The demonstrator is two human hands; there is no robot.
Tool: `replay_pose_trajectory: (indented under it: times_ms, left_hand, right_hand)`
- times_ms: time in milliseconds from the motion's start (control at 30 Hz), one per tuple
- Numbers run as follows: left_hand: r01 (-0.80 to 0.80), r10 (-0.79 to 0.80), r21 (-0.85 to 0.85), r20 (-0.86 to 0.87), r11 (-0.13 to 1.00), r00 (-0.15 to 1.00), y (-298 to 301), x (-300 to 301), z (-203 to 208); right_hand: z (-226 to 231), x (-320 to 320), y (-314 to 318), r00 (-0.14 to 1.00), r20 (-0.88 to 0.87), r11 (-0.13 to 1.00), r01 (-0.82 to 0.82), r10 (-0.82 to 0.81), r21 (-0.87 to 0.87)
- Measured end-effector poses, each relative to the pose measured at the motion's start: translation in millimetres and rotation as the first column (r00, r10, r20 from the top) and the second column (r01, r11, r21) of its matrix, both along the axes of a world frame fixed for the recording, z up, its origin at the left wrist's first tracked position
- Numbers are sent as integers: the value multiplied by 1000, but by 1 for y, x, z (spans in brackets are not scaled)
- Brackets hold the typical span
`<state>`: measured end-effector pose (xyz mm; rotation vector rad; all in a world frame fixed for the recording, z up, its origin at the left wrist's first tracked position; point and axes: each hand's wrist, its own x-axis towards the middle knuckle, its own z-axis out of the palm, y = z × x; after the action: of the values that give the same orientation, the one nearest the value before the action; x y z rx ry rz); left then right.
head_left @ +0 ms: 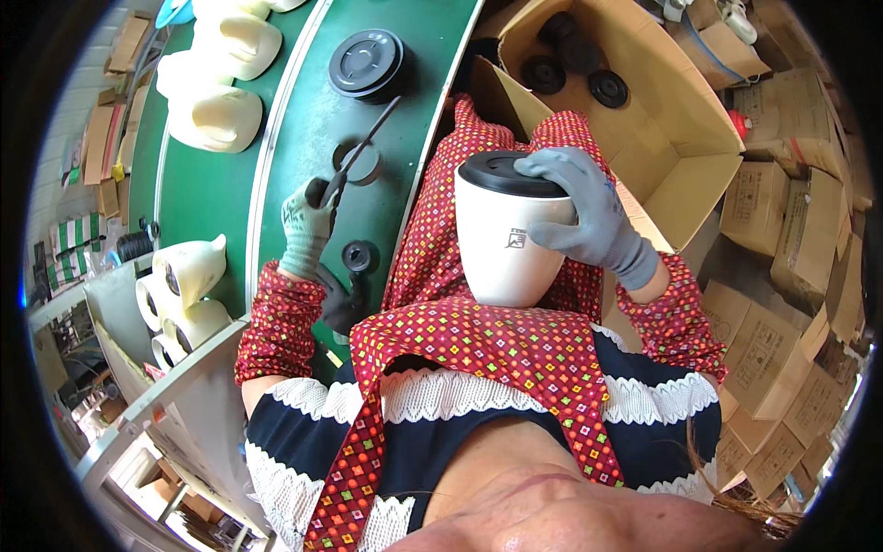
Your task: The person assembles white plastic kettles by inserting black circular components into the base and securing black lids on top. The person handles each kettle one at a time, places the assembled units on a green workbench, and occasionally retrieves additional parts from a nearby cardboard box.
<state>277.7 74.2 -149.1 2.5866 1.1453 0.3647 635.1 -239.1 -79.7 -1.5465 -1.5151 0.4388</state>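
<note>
A white tapered plastic bin [501, 248] with a round black lid [506, 173] rests on my lap against the red patterned apron. My right hand [584, 207], in a grey glove, grips it at the rim, fingers on the lid and thumb on the white side. Over the green surface, my left hand [311, 221], in a pale gloved fist, closes on a thin dark stick-like tool [375, 132], its exact kind unclear. Near that hand lie a dark ring [357, 164] and a small round black part [360, 256]. Farther off sits a stack of round black lids [366, 64].
White plastic bodies [216, 118] line the far left of the green conveyor belt [303, 120]. At right, an open cardboard box [671, 129] holds several black round parts. Stacked cartons [773, 350] stand beyond it. More white pieces [189, 271] sit left, beside a metal rail [156, 396].
</note>
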Motion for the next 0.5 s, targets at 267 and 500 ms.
replay_pose_trajectory:
  times_ms: [267, 500]
  left_hand:
    - [-261, 261, 8, -11, 965, 965, -21, -48, -31]
    - [508, -316, -334, 487, 794, 814, -92, 21, 86]
  right_hand:
    - [15, 3, 42, 967, -13, 946, 252, -254, 206]
    - [15, 28, 106, 503, -809, 943, 282, -303, -178]
